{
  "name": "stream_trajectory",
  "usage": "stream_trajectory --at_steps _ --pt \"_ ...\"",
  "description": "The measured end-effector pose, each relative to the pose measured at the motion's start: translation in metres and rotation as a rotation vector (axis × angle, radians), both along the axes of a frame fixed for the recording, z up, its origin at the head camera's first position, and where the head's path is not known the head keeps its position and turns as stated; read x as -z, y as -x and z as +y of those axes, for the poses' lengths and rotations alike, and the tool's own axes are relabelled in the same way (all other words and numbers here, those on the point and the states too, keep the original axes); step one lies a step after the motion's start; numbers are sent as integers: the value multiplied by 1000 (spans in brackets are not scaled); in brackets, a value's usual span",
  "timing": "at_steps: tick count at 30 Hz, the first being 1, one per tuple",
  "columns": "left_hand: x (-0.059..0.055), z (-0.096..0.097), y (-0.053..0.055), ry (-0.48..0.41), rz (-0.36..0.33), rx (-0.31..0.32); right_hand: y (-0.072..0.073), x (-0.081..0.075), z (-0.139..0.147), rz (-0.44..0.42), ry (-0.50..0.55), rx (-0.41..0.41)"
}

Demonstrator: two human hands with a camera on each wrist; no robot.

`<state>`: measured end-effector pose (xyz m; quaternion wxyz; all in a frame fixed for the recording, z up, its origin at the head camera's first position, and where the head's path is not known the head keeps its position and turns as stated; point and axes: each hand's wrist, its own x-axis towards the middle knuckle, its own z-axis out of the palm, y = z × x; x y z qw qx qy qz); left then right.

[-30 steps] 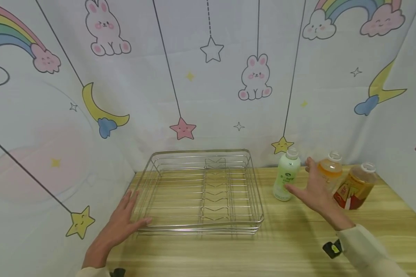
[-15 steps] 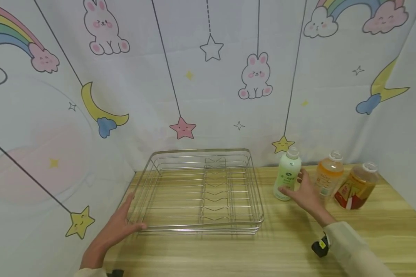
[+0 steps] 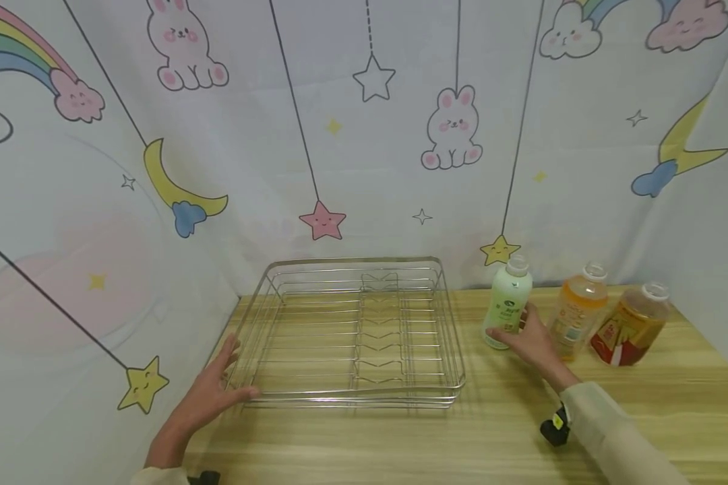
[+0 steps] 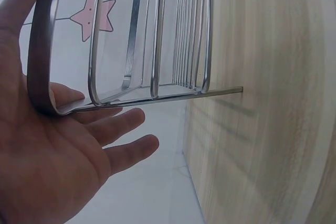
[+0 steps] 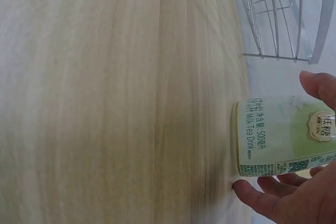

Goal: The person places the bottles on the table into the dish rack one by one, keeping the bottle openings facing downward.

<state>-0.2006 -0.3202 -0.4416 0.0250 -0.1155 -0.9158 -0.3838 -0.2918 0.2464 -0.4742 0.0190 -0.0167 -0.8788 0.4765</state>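
White printed cloth (image 3: 376,162) around a wood-grain table (image 3: 449,444)
Rabbits (image 3: 451,128), stars (image 3: 323,221), moons (image 3: 160,176) and rainbows (image 3: 12,44) — mostly soft pastels — decorate it.

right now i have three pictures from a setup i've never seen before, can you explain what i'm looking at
There is no machine here, just a person's bare left hand and right hand. The wide picture looks forward and down from the head; the two close ones look out from the wrists. On the light wood-grain table stands a silver metal wire rack, with the left hand spread around its near left corner. The right hand has its thumb and fingers around a pale green bottle. Farther right stand a see-through orange bottle and a see-through bottle with a red and gold label, neither held.
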Motion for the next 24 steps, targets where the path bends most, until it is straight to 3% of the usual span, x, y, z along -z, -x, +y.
stream_trajectory --at_steps 8,14,24 --pt "2 0 0 -74 -29 9 3 4 -1 -2 -17 26" --pt "3 -1 1 -80 -46 4 4 8 -2 -5 -25 76" --pt "2 -1 2 -74 -54 -10 6 15 -4 76 -32 130"
